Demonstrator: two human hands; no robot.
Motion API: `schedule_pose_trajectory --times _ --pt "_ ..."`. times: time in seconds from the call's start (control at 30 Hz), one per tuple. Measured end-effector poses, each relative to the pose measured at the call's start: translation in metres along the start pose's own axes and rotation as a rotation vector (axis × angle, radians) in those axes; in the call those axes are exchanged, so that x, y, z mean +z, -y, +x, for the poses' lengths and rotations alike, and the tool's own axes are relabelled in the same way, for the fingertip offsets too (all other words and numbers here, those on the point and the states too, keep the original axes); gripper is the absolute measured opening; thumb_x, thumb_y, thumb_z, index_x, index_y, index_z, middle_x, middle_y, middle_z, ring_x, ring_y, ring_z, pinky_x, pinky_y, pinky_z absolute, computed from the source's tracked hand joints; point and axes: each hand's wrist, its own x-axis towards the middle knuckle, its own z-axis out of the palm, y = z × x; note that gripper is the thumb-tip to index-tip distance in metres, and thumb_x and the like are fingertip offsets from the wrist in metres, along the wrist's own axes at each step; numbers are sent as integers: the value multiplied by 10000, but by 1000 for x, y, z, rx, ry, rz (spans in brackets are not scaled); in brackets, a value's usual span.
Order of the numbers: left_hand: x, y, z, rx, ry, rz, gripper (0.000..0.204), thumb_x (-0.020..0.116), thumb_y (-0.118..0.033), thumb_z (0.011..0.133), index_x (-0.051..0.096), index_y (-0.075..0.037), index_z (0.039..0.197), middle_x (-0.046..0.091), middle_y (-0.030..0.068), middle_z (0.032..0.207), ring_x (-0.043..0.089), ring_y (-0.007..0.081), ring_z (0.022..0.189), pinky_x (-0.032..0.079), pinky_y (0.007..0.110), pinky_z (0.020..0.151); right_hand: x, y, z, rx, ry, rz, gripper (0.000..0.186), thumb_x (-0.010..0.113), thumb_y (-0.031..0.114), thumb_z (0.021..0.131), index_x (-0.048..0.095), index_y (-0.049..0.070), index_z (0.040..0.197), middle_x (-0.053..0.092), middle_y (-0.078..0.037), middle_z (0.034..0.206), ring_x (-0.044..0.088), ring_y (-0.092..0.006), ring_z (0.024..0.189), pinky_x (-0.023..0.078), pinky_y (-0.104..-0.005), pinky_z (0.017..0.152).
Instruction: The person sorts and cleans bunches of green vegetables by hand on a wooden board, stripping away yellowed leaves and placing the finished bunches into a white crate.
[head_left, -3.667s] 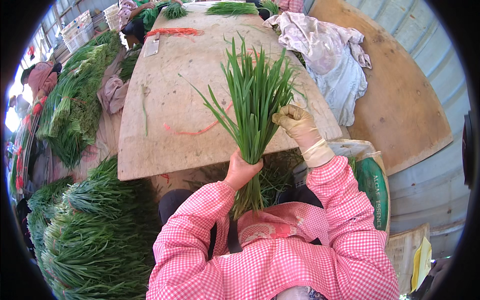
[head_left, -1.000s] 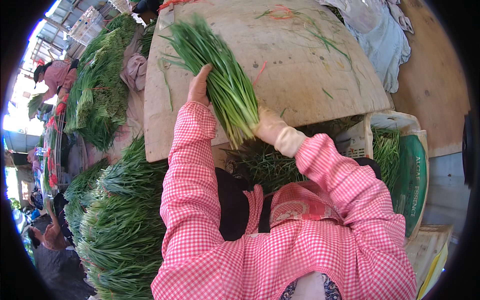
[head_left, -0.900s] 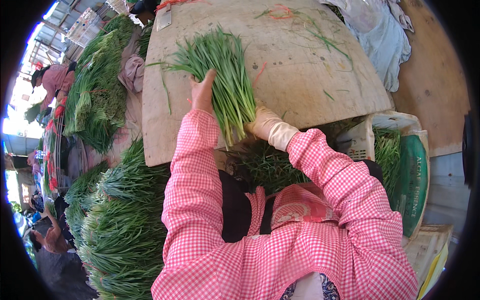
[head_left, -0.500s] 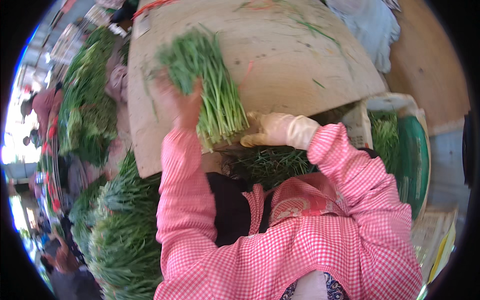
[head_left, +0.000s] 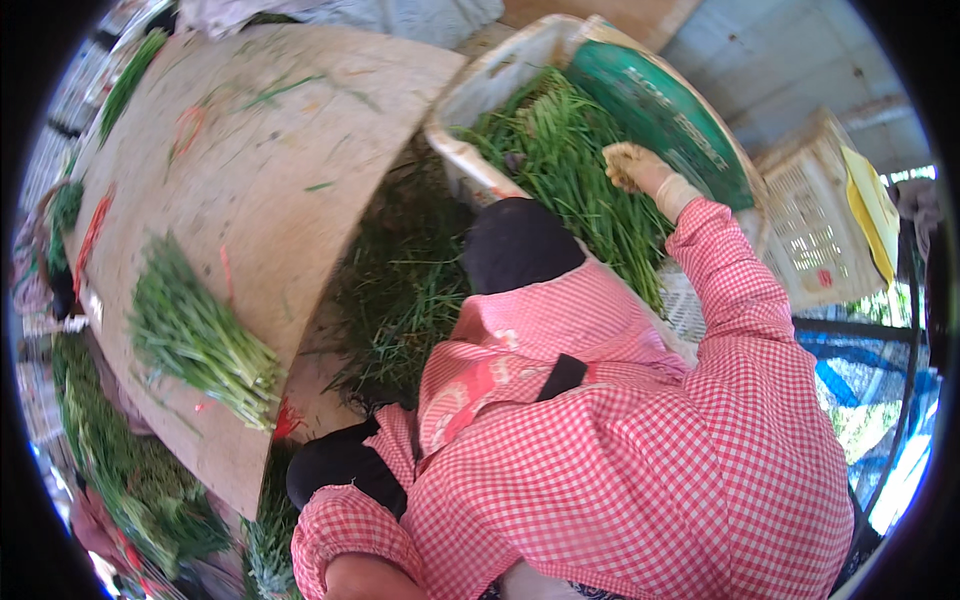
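Observation:
My right hand (head_left: 637, 170), in a pale yellowish glove, reaches over a large white crate (head_left: 459, 150). Its fingers are curled in; whether they grip anything is hidden. Just beside it, long thin chive-like greens (head_left: 575, 160) fill the crate. My left hand is out of the picture; only a checked sleeve (head_left: 352, 535) and bare skin show at the lower edge. Untouched on the wooden table (head_left: 330, 120) lies a bunch of the same greens (head_left: 200, 325), its pale cut stems pointing toward the table's near edge.
Green sheeting (head_left: 655, 110) lines the crate's far side. A pale slatted crate (head_left: 815, 225) stands at the right. Loose trimmings (head_left: 400, 290) lie below the table's edge. Red ties (head_left: 95, 225) rest on the table, and more greens (head_left: 120, 460) are piled at the left.
My view has turned right. My left hand has let go of the bunch and dropped out of view. My right hand has moved from the stem ends to above the crate.

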Motion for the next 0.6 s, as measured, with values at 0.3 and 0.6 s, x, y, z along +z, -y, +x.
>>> schedule_pose_trajectory --times 0.3,0.6 --pt "78 -24 -25 -129 28 -433 624 390 -351 852 270 21 1340 254 216 1390 180 372 1296 105 505 1061 -45 -275 -78 514 1 -782 770 659 499 716 432 1 1258 504 -193 1221 512 -268 1110 426 -345 900" --pt "144 -38 -66 -272 -39 -744 652 403 -410 854 296 16 1335 331 205 1356 284 358 1256 201 485 1039 -8 -274 -80 750 112 -411 1302 688 684 530 47 -71 1376 134 -234 1439 181 -324 1333 213 -327 1075"
